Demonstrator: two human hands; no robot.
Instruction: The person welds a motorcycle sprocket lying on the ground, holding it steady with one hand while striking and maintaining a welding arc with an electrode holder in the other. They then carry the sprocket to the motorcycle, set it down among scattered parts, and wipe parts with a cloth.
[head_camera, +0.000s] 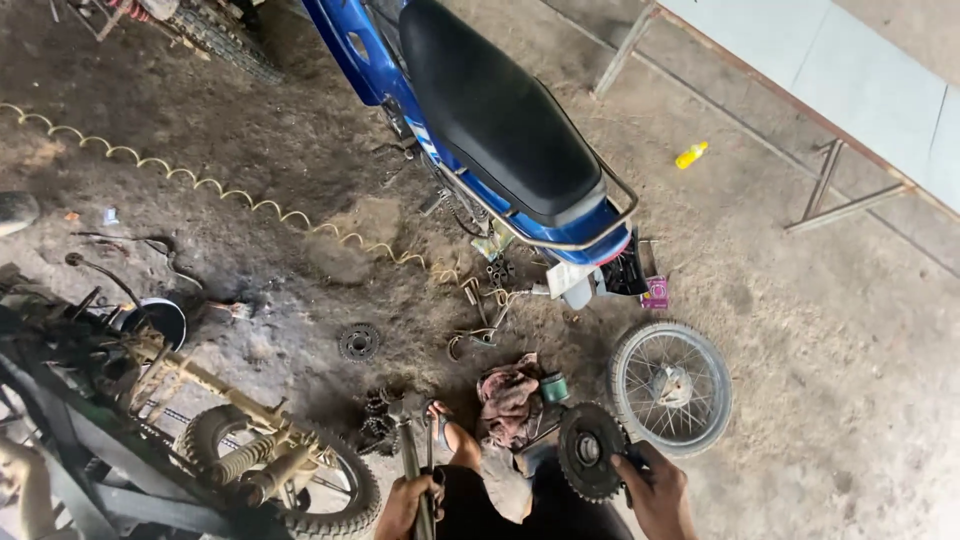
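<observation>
My right hand (655, 492) grips a black toothed sprocket (588, 450) and holds it up near the bottom of the head view, just left of a spoked wheel (670, 386) lying flat on the floor. My left hand (405, 505) is closed around a long greasy metal tool (412, 450) that points upward. Between my hands I see my foot in a sandal (450, 432) and a dirty pink rag (508, 400). A blue motorbike (500, 130) with a black seat stands ahead with its rear wheel off.
A yellow coiled air hose (210, 185) crosses the dirt floor. A smaller sprocket (358, 342) lies on the ground. A stripped bike frame with a knobbly tyre (290, 470) is at lower left. A metal-legged table (830, 80) stands at upper right near a yellow bottle (691, 154).
</observation>
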